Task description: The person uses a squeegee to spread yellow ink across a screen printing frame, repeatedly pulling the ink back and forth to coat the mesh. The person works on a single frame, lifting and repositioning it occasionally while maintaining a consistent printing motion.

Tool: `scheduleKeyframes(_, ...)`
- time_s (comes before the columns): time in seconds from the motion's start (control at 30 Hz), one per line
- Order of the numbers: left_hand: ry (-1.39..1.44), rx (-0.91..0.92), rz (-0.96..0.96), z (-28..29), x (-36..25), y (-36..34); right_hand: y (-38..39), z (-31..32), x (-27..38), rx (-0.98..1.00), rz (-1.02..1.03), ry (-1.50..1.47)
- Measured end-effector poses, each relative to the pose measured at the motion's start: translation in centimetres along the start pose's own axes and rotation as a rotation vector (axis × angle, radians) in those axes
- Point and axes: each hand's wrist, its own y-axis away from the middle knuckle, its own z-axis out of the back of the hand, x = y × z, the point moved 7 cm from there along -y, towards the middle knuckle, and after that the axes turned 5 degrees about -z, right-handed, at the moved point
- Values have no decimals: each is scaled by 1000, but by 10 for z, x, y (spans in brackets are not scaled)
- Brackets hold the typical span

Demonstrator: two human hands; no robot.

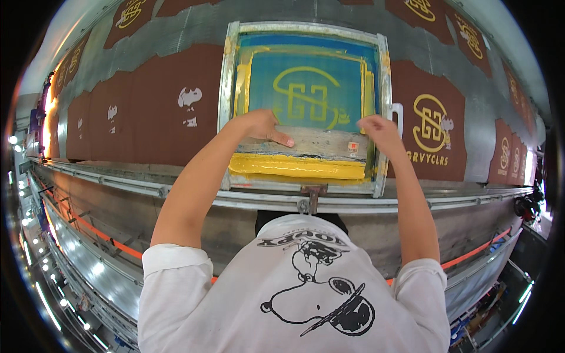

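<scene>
1. My left grip [262,125] pinches the squeegee [321,145], thumb against its near face.
2. My right grip [381,133] is bent near the squeegee's right end; it's blurred on my feed, so I can't tell whether it holds anything.
3. I see the squeegee lying across the lower part of the screen frame [306,28], just beyond a band of yellow ink [294,167].
4. Brown fabric [141,106] covers the grey table [165,35] on both sides.
</scene>
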Motion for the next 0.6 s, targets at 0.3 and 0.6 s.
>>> scheduleKeyframes(0.3,-126,-437,-146,162,2,-55,-42,62,-106,-472,-284,-294)
scheduleKeyframes(0.6,-306,-600,-139,211,8,-81,-39,70,-67,-377,-398,-435)
